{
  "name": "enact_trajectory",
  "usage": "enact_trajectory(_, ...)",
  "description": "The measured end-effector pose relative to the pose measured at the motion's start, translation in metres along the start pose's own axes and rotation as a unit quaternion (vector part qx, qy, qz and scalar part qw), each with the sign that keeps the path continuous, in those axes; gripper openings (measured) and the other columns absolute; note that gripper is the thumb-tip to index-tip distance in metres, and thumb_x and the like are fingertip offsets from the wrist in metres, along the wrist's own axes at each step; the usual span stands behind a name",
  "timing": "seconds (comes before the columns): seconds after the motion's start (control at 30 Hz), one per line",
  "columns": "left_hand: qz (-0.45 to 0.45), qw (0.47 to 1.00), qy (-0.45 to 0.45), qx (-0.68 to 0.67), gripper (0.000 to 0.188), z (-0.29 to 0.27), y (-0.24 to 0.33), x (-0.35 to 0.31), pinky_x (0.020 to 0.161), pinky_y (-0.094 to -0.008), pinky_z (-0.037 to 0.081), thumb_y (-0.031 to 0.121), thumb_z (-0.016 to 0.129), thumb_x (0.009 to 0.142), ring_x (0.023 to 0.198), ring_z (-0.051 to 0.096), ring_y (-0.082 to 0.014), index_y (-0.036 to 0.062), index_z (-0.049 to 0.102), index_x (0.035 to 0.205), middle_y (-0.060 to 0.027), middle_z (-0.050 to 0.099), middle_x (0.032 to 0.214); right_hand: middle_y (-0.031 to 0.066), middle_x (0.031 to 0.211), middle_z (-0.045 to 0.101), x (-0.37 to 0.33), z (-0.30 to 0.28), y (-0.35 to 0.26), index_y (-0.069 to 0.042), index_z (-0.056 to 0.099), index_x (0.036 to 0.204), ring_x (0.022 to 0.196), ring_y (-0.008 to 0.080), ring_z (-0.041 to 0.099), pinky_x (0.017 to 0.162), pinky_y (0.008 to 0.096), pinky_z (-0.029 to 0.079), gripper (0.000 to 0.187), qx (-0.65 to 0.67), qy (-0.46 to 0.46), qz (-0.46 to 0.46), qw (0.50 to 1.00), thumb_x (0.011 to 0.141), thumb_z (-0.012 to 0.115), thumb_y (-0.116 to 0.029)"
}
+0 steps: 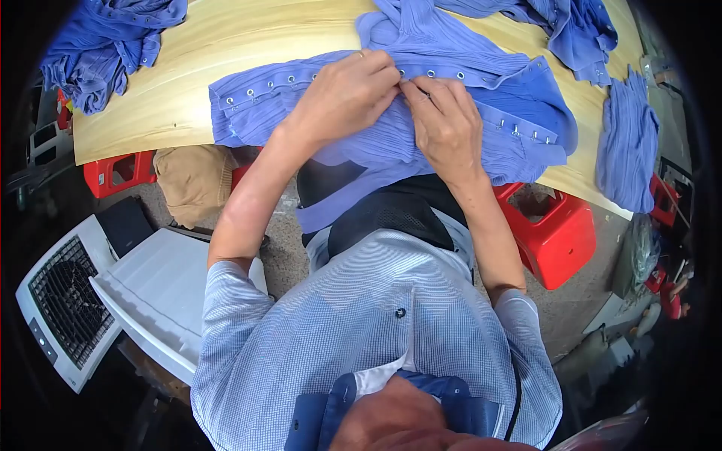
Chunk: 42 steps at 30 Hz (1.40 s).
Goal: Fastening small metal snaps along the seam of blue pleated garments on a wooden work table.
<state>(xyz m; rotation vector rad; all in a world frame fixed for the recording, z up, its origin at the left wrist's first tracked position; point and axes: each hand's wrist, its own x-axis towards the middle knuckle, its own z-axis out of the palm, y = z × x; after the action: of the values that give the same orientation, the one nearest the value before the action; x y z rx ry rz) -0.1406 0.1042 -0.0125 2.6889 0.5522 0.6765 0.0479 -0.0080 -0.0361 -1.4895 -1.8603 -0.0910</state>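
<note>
A violet-blue ribbed garment point(368, 146) with metal snap fasteners lies across the table in front of me, its near edge hanging toward my lap. My left hand point(350, 94) has thumb and fingers pinched on the garment's snap strip. Close beside it, my right hand point(447, 124) pinches the same strip, the two sets of fingertips almost touching. Round snaps point(271, 84) run along the strip on both sides of my hands. More snaps point(515, 129) show on the lower strip to the right. Whatever lies right between the fingertips is hidden.
The yellow wooden table point(150, 124) also bears blue garments point(113, 45) at far left, more point(579, 37) at far right, and one point(630, 143) over its right edge. Red stools point(553, 237) stand below. A white fan unit point(71, 301) and tan cloth point(194, 180) are at left.
</note>
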Motion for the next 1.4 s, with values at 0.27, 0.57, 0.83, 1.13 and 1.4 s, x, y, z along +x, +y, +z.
enact_trajectory(0.27,-0.137,0.983,0.077,-0.098,0.028,0.017,0.003,-0.005,0.082,-0.0478,0.06,0.008,0.081,0.086,0.097,0.073,-0.0381,0.0055,0.072,0.113,-0.0129,0.071,0.11,0.0017,0.111,0.07,0.008,-0.01,-0.003,-0.009,0.082,0.119,0.101,0.0224,0.065,0.083,0.0404,0.048,0.028,-0.045,-0.074,0.017,0.996,0.092,0.078,-0.01)
enact_trajectory(0.57,-0.117,0.982,0.123,-0.083,0.033,0.028,-0.002,-0.008,0.079,-0.0371,0.062,0.001,0.083,0.084,0.087,0.074,-0.0258,0.0039,0.074,0.116,-0.011,0.072,0.106,0.0028,0.108,0.067,0.013,0.001,0.007,-0.011,0.074,0.104,0.101,0.0238,0.064,0.086,0.0426,0.046,0.012,-0.038,-0.07,-0.031,0.996,0.094,0.079,-0.014)
enact_trajectory(0.83,-0.128,0.974,0.164,-0.088,0.033,0.036,-0.001,-0.005,0.079,-0.0395,0.061,0.0,0.083,0.085,0.088,0.074,-0.0273,0.0022,0.075,0.116,-0.0121,0.074,0.105,0.0056,0.099,0.074,0.013,0.002,0.014,-0.008,0.076,0.105,0.094,0.0273,0.07,0.085,0.0415,0.05,0.017,-0.024,-0.04,-0.031,0.998,0.091,0.086,-0.008)
enact_trajectory(1.13,-0.13,0.968,0.183,-0.115,0.012,0.037,-0.007,-0.008,0.079,-0.0399,0.059,0.006,0.083,0.096,0.09,0.074,-0.0312,0.0026,0.083,0.108,-0.0116,0.076,0.1,0.0057,0.093,0.07,0.016,0.008,0.016,-0.009,0.076,0.099,0.091,0.0283,0.069,0.082,0.0428,0.049,0.011,0.013,-0.022,-0.022,0.999,0.091,0.083,-0.009)
enact_trajectory(1.4,-0.112,0.975,0.162,-0.1,0.015,0.034,-0.006,-0.009,0.088,-0.0433,0.058,0.006,0.079,0.098,0.1,0.073,-0.0347,0.002,0.079,0.112,-0.0121,0.075,0.105,0.0092,0.094,0.071,0.02,0.012,0.015,-0.007,0.075,0.097,0.091,0.0315,0.069,0.082,0.0455,0.049,0.009,0.033,-0.026,0.06,0.997,0.094,0.082,-0.01)
